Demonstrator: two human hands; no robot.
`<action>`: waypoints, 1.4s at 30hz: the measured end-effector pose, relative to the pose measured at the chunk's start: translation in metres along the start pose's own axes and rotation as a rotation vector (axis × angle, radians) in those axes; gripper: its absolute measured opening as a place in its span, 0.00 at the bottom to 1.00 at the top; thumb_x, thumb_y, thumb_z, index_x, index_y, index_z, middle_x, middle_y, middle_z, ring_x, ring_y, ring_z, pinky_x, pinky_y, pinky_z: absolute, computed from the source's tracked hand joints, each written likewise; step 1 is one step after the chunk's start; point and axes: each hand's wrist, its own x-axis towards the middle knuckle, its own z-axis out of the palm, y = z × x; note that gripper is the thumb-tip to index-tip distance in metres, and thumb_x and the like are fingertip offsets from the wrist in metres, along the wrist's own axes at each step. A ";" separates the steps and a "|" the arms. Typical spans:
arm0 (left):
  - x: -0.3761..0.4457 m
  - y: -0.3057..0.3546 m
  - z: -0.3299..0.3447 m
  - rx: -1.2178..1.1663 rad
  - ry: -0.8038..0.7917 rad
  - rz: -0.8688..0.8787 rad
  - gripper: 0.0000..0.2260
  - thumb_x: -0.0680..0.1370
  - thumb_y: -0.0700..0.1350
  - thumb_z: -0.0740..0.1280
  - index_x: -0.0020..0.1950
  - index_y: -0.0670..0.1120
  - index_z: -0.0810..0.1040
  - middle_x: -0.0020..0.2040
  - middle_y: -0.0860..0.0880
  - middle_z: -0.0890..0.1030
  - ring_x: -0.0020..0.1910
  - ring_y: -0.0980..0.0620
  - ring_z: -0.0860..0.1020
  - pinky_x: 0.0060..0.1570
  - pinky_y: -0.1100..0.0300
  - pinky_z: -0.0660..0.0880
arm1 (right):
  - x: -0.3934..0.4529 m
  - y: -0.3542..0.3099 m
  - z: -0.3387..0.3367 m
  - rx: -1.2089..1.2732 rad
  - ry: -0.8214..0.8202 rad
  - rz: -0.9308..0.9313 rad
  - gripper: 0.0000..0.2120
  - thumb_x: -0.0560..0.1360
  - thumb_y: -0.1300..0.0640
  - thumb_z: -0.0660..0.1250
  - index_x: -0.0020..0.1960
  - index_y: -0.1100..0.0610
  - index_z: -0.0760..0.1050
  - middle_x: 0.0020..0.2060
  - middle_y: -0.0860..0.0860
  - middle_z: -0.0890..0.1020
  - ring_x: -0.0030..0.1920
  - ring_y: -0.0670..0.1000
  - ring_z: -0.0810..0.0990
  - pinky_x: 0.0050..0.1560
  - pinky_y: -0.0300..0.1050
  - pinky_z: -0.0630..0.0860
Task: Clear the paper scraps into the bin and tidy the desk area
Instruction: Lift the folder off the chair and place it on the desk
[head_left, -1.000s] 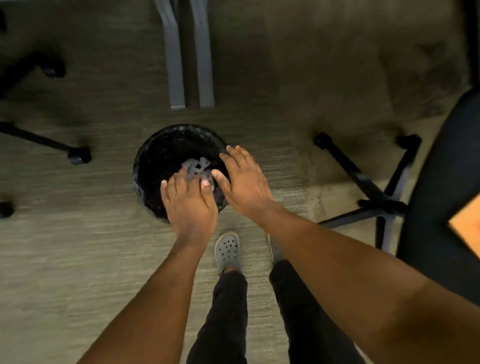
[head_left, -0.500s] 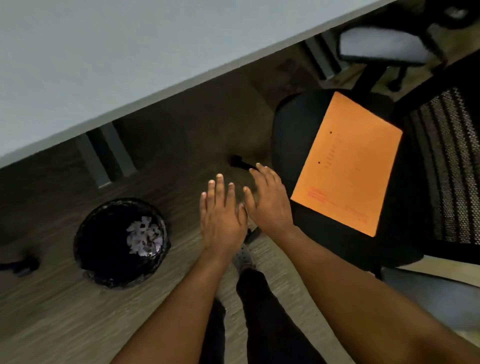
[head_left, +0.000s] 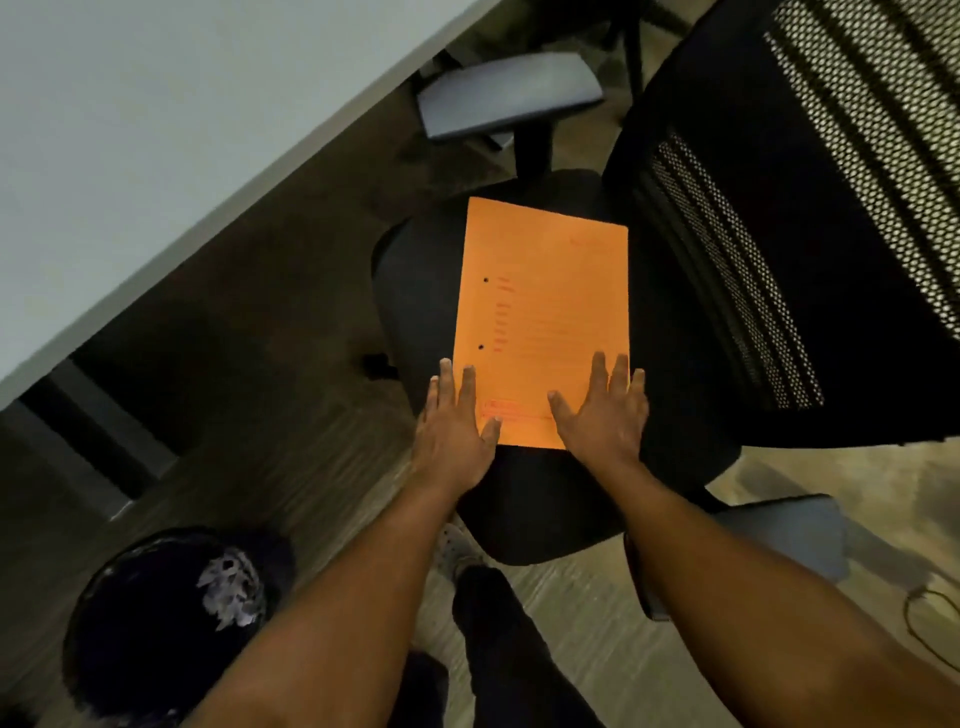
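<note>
Both hands over the near end of an orange folder (head_left: 543, 322) that lies flat on the black seat (head_left: 415, 291) of an office chair, centre of frame. Left hand (head_left: 454, 426) at the folder's lower-left corner, fingers (head_left: 466, 387) spread and flat, thumb tip on the orange near the bottom edge. Right hand (head_left: 605, 415) at the lower-right corner, fingers wide, palm down over the corner. Neither hand curled around anything; can't tell if palms press on the folder or sit just above it.

Folder has two punched holes along its left edge and faint red print, unreadable. Mesh chair back (head_left: 810, 218) fills upper right; grey armrests (head_left: 506, 96) at top centre and at right near the right forearm.

Black bin (head_left: 130, 639) on the floor, lower left of frame, beside the left forearm. Paper scraps (head_left: 231, 587) inside it, pale heap against the dark liner. Bench (head_left: 156, 130) top runs across upper left, pale grey, its leg below it at left. Wood-look floor (head_left: 291, 441) between bin and chair. One shoe visible below the seat front.
</note>
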 end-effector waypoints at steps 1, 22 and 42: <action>0.003 0.004 0.001 -0.070 0.005 -0.037 0.35 0.80 0.53 0.61 0.80 0.46 0.45 0.80 0.43 0.45 0.78 0.42 0.48 0.74 0.46 0.54 | 0.004 0.005 0.000 0.069 -0.025 0.096 0.45 0.74 0.34 0.62 0.79 0.52 0.44 0.79 0.58 0.47 0.77 0.62 0.45 0.75 0.62 0.48; -0.048 0.049 -0.092 -0.656 0.211 -0.221 0.21 0.75 0.36 0.57 0.57 0.61 0.68 0.44 0.60 0.75 0.45 0.56 0.75 0.37 0.64 0.70 | -0.056 -0.004 -0.085 0.828 0.070 0.367 0.18 0.77 0.49 0.66 0.63 0.57 0.72 0.53 0.53 0.80 0.49 0.53 0.79 0.47 0.48 0.76; -0.249 -0.049 -0.270 -1.034 0.500 -0.251 0.13 0.79 0.44 0.63 0.62 0.53 0.72 0.48 0.49 0.83 0.42 0.52 0.84 0.43 0.50 0.83 | -0.200 -0.186 -0.172 0.913 -0.080 -0.179 0.20 0.77 0.53 0.65 0.68 0.48 0.69 0.50 0.43 0.78 0.51 0.48 0.78 0.46 0.48 0.76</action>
